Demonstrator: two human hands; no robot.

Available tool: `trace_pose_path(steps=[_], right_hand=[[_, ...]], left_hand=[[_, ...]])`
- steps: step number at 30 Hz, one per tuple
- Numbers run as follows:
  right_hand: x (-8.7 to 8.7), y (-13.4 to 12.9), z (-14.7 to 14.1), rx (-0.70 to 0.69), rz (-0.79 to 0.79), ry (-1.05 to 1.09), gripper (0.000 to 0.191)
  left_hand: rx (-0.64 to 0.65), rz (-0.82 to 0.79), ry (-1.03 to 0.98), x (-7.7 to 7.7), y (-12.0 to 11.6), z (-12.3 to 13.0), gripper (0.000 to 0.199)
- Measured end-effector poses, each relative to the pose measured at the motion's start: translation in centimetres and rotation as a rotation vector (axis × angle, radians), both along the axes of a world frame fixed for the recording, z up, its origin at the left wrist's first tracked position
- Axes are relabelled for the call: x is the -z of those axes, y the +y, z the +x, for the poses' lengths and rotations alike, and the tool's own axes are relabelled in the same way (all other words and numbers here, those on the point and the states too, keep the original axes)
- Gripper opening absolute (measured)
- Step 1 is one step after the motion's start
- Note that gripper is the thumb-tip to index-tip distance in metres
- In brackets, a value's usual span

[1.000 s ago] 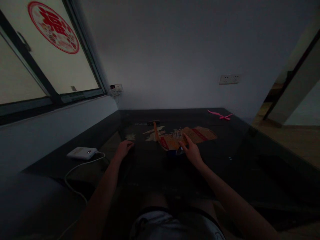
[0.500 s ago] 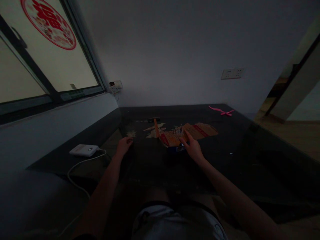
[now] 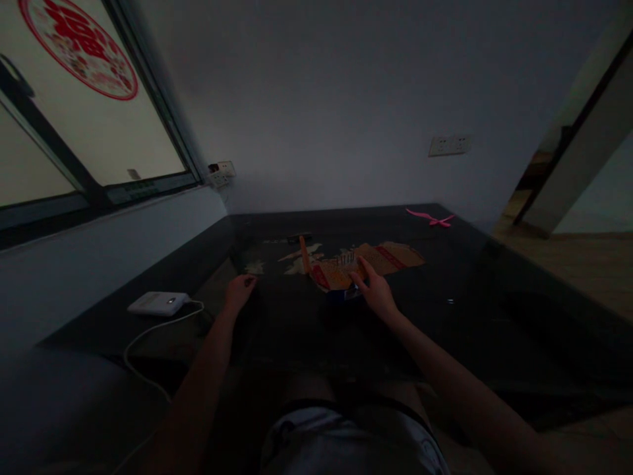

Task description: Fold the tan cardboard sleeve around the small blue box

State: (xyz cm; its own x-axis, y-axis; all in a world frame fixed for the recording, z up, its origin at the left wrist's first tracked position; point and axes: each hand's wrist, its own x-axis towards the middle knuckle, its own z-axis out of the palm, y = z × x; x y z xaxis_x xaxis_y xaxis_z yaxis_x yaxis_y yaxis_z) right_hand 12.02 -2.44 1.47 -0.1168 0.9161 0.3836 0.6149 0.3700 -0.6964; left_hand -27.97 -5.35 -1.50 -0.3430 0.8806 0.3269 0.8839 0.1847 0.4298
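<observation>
An opened-out cardboard box (image 3: 329,274), tan with red bands, lies in the middle of the dark table. Its near side is dark blue. Several thin, dark, nail-like sticks (image 3: 345,258) stand upright from its middle. My right hand (image 3: 376,293) grips the box at its near edge, thumb and forefinger on either side of a corner. To the left, my left hand (image 3: 239,290) rests low over the table with curled fingers pinched together. Whatever is between them is too dark and small to name. An orange strip (image 3: 304,255) leans up at the box's left end.
A white power bank (image 3: 158,303) with a white cable (image 3: 148,331) lies at the table's left. Behind the box is a dark slim object (image 3: 299,238). A pink ribbon-like item (image 3: 438,221) lies at the far right corner. Wall and window border the table.
The whole view has shifted slightly, so things appear a little farther left. Both hands keep nearly the same places, the right one still at the box.
</observation>
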Motion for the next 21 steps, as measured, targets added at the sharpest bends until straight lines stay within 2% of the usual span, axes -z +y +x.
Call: trace_pose_path(steps=[3, 5, 7, 10, 12, 15, 18, 21], right_hand=[[0.0, 0.0, 0.0, 0.003, -0.01, -0.007, 0.061], [0.0, -0.1, 0.0, 0.011, -0.022, -0.015, 0.061], [-0.1, -0.2, -0.1, 0.019, -0.028, -0.022, 0.062], [-0.2, -0.4, -0.1, 0.016, -0.016, -0.01, 0.061], [-0.2, -0.3, -0.2, 0.006, -0.007, 0.003, 0.061], [-0.1, -0.3, -0.2, 0.001, 0.003, 0.006, 0.06], [0.0, -0.2, -0.2, 0.005, -0.007, -0.003, 0.06], [0.0, -0.2, -0.3, 0.012, -0.007, -0.01, 0.059]], left_hand=[[-0.031, 0.053, -0.072, -0.7, 0.1, 0.8, 0.024], [0.001, 0.15, -0.126, -1.8, 0.4, 2.5, 0.023], [0.107, 0.265, -0.175, -3.3, 0.7, 5.6, 0.023], [0.363, 0.348, -0.24, -6.0, 1.1, 12.0, 0.023], [0.497, 0.328, -0.238, -7.6, 1.5, 16.2, 0.022], [0.546, 0.209, -0.165, -8.8, 2.3, 20.6, 0.024], [0.54, 0.127, -0.084, -9.0, 3.4, 22.4, 0.016], [0.535, 0.108, -0.073, -8.7, 4.3, 22.7, 0.011]])
